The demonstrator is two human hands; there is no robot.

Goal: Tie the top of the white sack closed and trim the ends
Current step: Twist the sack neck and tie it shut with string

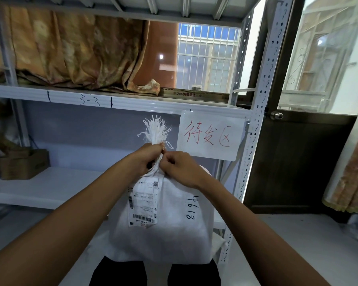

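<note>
A white woven sack (170, 226) stands upright in front of me, with a shipping label (144, 200) on its front and the handwritten number 46138 down its right side. Its top is gathered into a narrow neck. My left hand (148, 156) is closed around that neck from the left. My right hand (179, 166) pinches the neck from the right, just below the left hand's fingers. Frayed white ends (155, 130) fan out above my left hand. Whether a cord is wound round the neck is hidden by my fingers.
A white metal shelving rack (116, 101) stands right behind the sack, with a paper sign in red writing (210, 135) taped to its edge. A cardboard box (23, 164) sits on the lower shelf at left. A dark door (293, 162) is at right.
</note>
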